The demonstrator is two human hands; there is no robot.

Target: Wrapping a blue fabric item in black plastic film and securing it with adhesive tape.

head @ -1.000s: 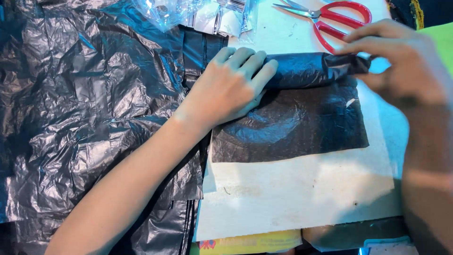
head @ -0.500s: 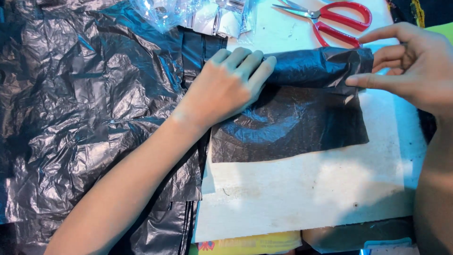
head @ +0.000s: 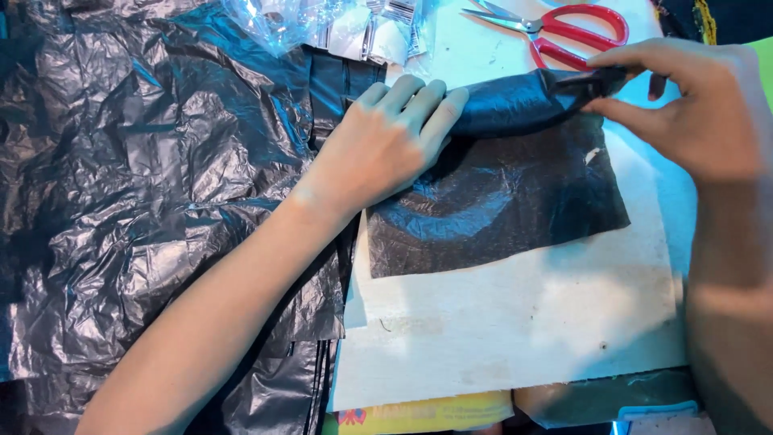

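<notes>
A black plastic sheet (head: 499, 201) lies on a white board (head: 515, 338), its far edge rolled into a tube (head: 515, 101). My left hand (head: 390, 141) lies flat on the left end of the roll, fingers together, pressing it down. My right hand (head: 684, 105) pinches the right end of the roll between thumb and fingers, at the board's upper right. The rest of the sheet is spread flat toward me.
A large crumpled black plastic bag (head: 145, 201) covers the left side. Red-handled scissors (head: 564, 32) lie at the far edge. Clear plastic packets (head: 346, 28) sit at the top middle. A yellow printed item (head: 419, 415) shows under the board's near edge.
My right hand opened and drew back to the right, then returned and pinched the roll's right end again. My left hand stayed pressed on the roll.
</notes>
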